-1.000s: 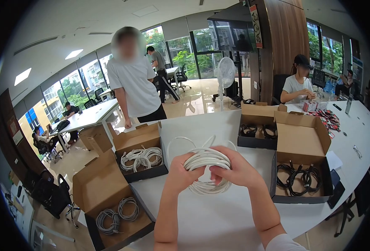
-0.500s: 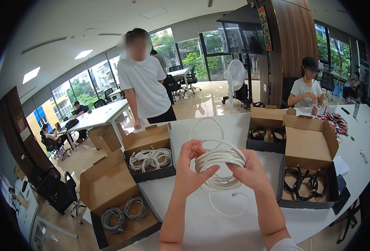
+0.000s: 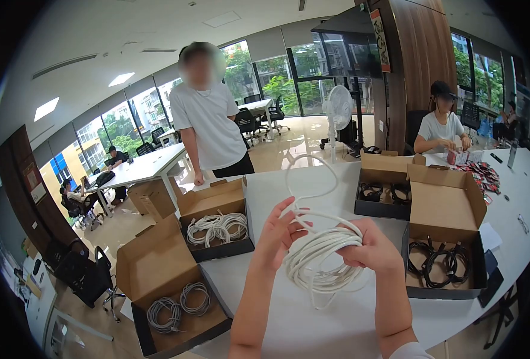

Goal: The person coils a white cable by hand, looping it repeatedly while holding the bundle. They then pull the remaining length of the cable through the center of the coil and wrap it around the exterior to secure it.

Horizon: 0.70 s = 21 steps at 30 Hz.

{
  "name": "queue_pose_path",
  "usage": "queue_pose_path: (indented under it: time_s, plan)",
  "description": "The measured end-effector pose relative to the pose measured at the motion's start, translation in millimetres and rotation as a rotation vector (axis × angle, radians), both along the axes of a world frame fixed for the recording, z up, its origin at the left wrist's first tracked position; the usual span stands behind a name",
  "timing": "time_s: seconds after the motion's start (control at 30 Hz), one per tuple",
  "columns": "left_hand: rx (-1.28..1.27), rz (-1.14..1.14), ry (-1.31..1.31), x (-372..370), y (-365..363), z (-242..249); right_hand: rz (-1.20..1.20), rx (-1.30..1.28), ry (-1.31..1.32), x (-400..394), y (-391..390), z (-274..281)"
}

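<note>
A thick coil of white cable (image 3: 322, 258) hangs above the white table, with a loose loop rising behind it. My right hand (image 3: 374, 248) is closed round the coil's right side. At its upper left is my left hand (image 3: 281, 230), fingers apart, close beside a strand of the cable; whether the fingertips touch it is unclear. In an open box (image 3: 223, 250) to the left lie white cable coils (image 3: 217, 228). Nearer, another open box (image 3: 202, 335) holds two grey coils (image 3: 172, 308). Black cables (image 3: 438, 262) fill an open box (image 3: 444, 292) on the right.
Behind that right box, a smaller open box (image 3: 381, 208) contains black cables. A person in a white shirt (image 3: 208, 122) stands across the table (image 3: 265, 317). At the right, a seated person (image 3: 441, 125) handles small items near red-and-black packets (image 3: 477, 176).
My left hand has loosened from the coil and its fingers have spread. My right hand has moved slightly right and down with the coil, which now tilts. The loose loop reaches higher.
</note>
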<state>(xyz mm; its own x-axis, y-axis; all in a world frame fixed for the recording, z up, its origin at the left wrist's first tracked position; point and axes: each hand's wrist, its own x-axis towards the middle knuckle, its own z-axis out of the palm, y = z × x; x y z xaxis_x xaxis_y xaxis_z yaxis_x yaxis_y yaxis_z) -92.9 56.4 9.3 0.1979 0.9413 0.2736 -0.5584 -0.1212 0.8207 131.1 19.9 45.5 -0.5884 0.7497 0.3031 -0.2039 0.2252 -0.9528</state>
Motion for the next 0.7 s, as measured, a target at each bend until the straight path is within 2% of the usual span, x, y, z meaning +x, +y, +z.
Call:
queue_pose_path:
  time_s: [0.17, 0.27, 0.37, 0.4, 0.53, 0.6, 0.7]
  plan:
    - [-0.117, 0.084, -0.255, -16, 9, -4, -0.031, 0.029, -0.129, -2, -3, 6]
    - [-0.092, 0.131, -0.245, -25, 13, -4, -0.144, 0.056, -0.166, -2, -3, 9]
    - [0.132, 0.255, -0.072, -32, 11, -1, -0.282, 0.131, -0.176, 0, 1, 6]
    - [0.174, 0.363, 0.035, -33, 9, -1, -0.330, 0.159, -0.176, 1, 3, 4]
    - [0.430, 0.779, 0.410, -41, 13, -4, -0.540, 0.233, -0.053, 10, 10, -3]
    - [0.419, 0.850, 0.392, -47, 16, -6, -0.685, 0.210, 0.046, 20, 10, 2]
    - [0.187, 0.815, 0.193, -64, 11, 4, -0.775, 0.086, 0.264, 39, 13, 7]
